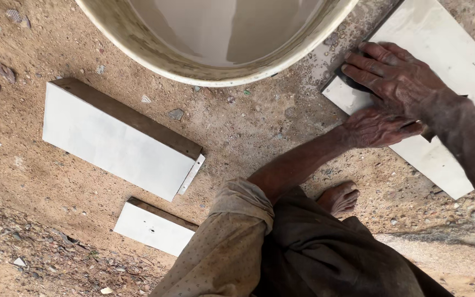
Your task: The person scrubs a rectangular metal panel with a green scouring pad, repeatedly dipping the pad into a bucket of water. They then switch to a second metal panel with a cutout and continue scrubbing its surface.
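Observation:
A long white tile (441, 49) lies slanted on the sandy ground at the right. My right hand (397, 74) reaches in from the right edge and presses a small dark block (352, 83) against the tile's near left end, fingers stretched over it. My left hand (377, 127) comes across from the rolled-up sleeve (237, 220) at the bottom and lies on the same tile just below the right hand, holding it down. Its fingers are partly hidden under my right wrist.
A large round tub (215, 74) of cloudy water stands at the top centre. A stack of white tiles (111, 137) lies at left, with a smaller white piece (152, 228) below it. My bare foot (339, 198) rests on the sand; small stones lie at lower left.

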A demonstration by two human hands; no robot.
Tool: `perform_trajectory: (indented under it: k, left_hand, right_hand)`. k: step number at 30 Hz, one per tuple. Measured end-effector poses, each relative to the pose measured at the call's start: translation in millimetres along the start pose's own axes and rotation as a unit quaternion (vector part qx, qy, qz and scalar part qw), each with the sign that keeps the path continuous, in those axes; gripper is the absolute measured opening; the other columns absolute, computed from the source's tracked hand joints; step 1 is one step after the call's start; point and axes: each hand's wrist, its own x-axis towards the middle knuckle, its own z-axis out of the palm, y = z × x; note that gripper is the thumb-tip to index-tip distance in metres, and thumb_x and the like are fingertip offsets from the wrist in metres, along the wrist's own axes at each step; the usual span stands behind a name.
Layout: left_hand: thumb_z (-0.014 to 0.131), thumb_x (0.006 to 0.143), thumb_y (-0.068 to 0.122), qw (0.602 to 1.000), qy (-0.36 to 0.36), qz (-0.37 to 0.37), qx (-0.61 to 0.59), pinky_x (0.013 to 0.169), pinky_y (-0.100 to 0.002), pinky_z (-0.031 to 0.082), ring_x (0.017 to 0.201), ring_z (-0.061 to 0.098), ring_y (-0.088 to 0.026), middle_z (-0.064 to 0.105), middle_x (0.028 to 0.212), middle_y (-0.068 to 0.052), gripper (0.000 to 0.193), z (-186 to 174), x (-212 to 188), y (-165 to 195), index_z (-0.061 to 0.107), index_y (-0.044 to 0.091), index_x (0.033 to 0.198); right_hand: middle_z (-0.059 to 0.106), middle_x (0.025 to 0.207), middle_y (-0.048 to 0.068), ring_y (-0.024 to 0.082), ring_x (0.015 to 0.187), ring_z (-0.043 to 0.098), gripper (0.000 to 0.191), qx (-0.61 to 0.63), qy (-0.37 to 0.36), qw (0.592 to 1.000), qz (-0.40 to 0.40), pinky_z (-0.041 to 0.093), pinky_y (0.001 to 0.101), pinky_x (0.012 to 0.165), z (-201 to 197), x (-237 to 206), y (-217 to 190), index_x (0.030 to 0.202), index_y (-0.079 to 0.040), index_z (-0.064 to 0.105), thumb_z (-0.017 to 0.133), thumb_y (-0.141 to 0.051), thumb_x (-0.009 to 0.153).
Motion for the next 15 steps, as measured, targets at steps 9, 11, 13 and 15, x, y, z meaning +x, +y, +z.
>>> perform_trajectory:
  k: [9, 11, 13, 15]
  left_hand:
    - [0.065, 0.102, 0.025, 0.997, 0.052, -0.017, -0.047, 0.133, -0.056, 0.018, 0.148, 0.04, -0.034, 0.057, 0.151, -0.011, 0.036, 0.8, -6.9, 3.0, 0.062, 0.017, 0.138]
    - [0.065, 0.103, 0.024, 0.997, 0.044, -0.018, -0.053, 0.133, -0.057, 0.018, 0.149, 0.039, -0.035, 0.056, 0.153, -0.012, 0.036, 0.6, -5.9, 3.3, 0.062, 0.015, 0.138]
    - [0.064, 0.108, 0.02, 0.999, -0.037, -0.011, 0.003, 0.136, -0.053, 0.019, 0.155, 0.039, -0.032, 0.055, 0.157, -0.008, 0.029, 0.3, -5.6, 2.7, 0.061, 0.017, 0.137]
    - [0.062, 0.109, 0.019, 0.998, -0.068, -0.004, 0.01, 0.137, -0.053, 0.019, 0.156, 0.038, -0.031, 0.054, 0.158, -0.008, 0.031, -0.7, -5.8, 2.1, 0.06, 0.018, 0.14]
  right_hand:
    - [0.04, 0.168, -0.017, 0.005, 0.153, 0.046, 0.075, -0.123, -0.023, 0.989, -0.074, 0.042, 0.0279, 0.125, 1.8, 6.2, 11.6, 0.157, -0.047, 0.039, 0.061, -0.065, 0.088]
    - [0.042, 0.167, -0.017, 0.001, 0.148, 0.045, 0.076, -0.141, -0.043, 0.989, -0.005, 0.041, 0.0284, 0.126, 7.0, 6.5, 33.5, 0.163, -0.046, 0.038, 0.058, -0.061, 0.091]
    - [0.043, 0.168, -0.016, 0.001, 0.148, 0.043, 0.076, -0.126, -0.048, 0.991, 0.024, 0.039, 0.0297, 0.128, 8.8, 4.4, 31.6, 0.165, -0.045, 0.039, 0.058, -0.057, 0.092]
    - [0.041, 0.169, -0.014, 0.006, 0.153, 0.04, 0.076, -0.1, -0.036, 0.994, 0.011, 0.037, 0.0317, 0.129, 5.6, 3.0, 20.2, 0.163, -0.044, 0.039, 0.059, -0.053, 0.091]
